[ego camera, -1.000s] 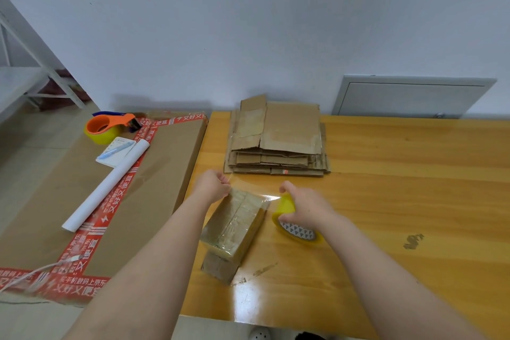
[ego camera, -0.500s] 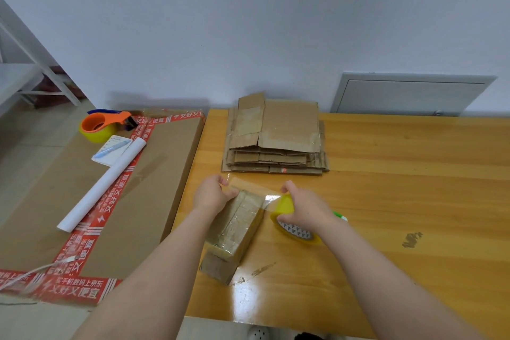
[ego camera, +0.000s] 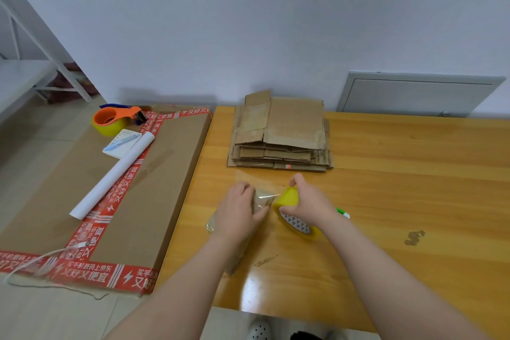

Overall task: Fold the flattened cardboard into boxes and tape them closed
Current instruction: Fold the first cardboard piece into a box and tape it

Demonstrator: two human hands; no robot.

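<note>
**Taping the small box shut**

Draw the strip of clear tape (ego camera: 272, 196) taut and low off the tape roll (ego camera: 289, 198), so that it lands flat along the top of the box (ego camera: 258, 204). Box near the left edge of the surface (ego camera: 400, 190), in front of the stack of flattened cardboard (ego camera: 281, 132) at the far edge. Press from the stuck end outward to avoid bubbles. Brace the box well: probably light enough to slide on the glossy wood.

Left hand (ego camera: 237, 211): palm down over the box, fingers curled over its far end, thumb along its right side, pinning it to the surface. Right hand (ego camera: 307, 205): just beside, fingers wrapped round the yellow roll, roll tilted toward the box. Both forearms reaching in from the near edge.
</note>
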